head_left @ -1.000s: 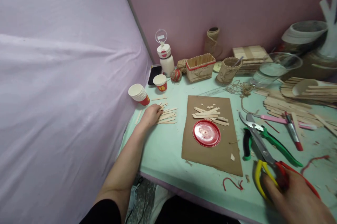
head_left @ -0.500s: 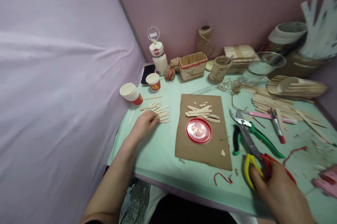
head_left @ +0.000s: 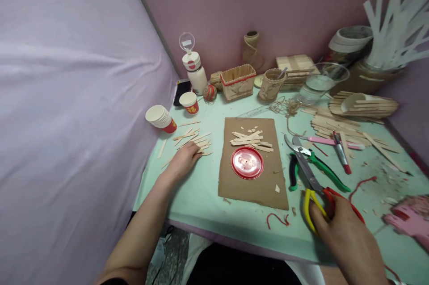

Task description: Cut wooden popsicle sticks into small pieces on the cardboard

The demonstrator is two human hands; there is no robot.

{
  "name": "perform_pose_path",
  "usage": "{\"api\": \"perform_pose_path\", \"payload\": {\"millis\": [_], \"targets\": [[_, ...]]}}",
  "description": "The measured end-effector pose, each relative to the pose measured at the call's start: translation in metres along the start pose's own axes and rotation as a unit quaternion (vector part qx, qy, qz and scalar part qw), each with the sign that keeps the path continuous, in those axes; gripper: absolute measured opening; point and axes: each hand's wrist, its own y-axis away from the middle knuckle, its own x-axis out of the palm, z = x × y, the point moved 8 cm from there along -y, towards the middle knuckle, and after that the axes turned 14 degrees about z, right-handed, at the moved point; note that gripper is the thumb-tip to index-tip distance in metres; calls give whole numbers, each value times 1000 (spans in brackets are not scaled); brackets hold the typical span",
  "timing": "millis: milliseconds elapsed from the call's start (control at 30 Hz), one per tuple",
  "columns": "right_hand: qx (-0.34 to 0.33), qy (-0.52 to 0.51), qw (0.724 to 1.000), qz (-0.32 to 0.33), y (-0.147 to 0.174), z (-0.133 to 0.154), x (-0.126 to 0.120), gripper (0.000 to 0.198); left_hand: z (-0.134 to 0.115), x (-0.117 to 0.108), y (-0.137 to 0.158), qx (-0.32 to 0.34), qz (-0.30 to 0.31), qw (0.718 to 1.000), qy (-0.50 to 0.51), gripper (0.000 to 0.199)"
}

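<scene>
My left hand (head_left: pixel 184 159) is closed, its fingertips down among thin flat wooden sticks (head_left: pixel 203 138) on the left of the table. A stick end juts out from under the hand; the fingertips are partly hidden. My right hand (head_left: pixel 348 227) grips the yellow and red handles of a pair of scissors (head_left: pixel 309 173). Their grey blades point away from me and lie across green-handled pruning shears (head_left: pixel 326 172). Between my hands, a brown cardboard sheet (head_left: pixel 231 184) bears a round red lid (head_left: pixel 247 163) and a heap of cut sticks (head_left: pixel 251 140).
Stacked paper cups (head_left: pixel 161 117), a single cup (head_left: pixel 189 102) and a white bottle (head_left: pixel 197 77) stand at the back left. A small wooden basket (head_left: pixel 238 88) and a clear water cup (head_left: pixel 315 88) line the back. More sticks, a marker (head_left: pixel 342 155) and a pink-handled tool (head_left: pixel 323 141) lie right.
The view has shifted slightly right. My left hand has moved a little nearer over the sticks, and a stick end now shows to its left. My right hand still holds the scissors.
</scene>
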Motion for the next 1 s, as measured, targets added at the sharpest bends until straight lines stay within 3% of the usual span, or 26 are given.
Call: {"api": "perform_pose_path", "payload": {"millis": [100, 200, 267, 333, 400, 433, 500, 633, 800, 867, 933, 1000], "targets": [[19, 32, 999, 35, 0, 0, 3, 56, 0, -12, 5, -11, -38, 997, 67, 17], [22, 30, 998, 50, 0, 2, 1, 57, 7, -24, 12, -36, -75, 964, 251, 16], [18, 31, 998, 60, -1, 2, 1, 58, 11, -20, 13, -43, -58, 900, 430, 18], [22, 32, 997, 70, -3, 1, 1, 58, 11, -11, 13, -41, -25, 801, 597, 20], [26, 26, 997, 74, -5, 0, 2, 57, 8, -5, 12, -36, -7, 717, 696, 19], [24, 22, 997, 74, -5, 0, 2, 57, 8, -3, 12, -35, -7, 693, 720, 17], [14, 20, 997, 68, -5, 2, 1, 57, 7, 0, 12, -36, -11, 677, 735, 15], [-3, 34, 997, 73, -3, 5, -2, 59, 6, 6, 9, -41, -13, 678, 734, 12], [7, 26, 996, 80, -4, 2, -1, 57, 9, 10, 13, -49, -18, 707, 705, 18], [9, 20, 997, 73, -4, 1, 0, 56, 13, 11, 18, -76, -32, 779, 621, 17], [6, 13, 998, 65, -3, 1, 0, 56, 17, 8, 25, -116, -57, 887, 443, 14], [9, 17, 998, 67, -2, 2, 1, 55, 16, 3, 29, -140, -82, 955, 248, 11]]}}
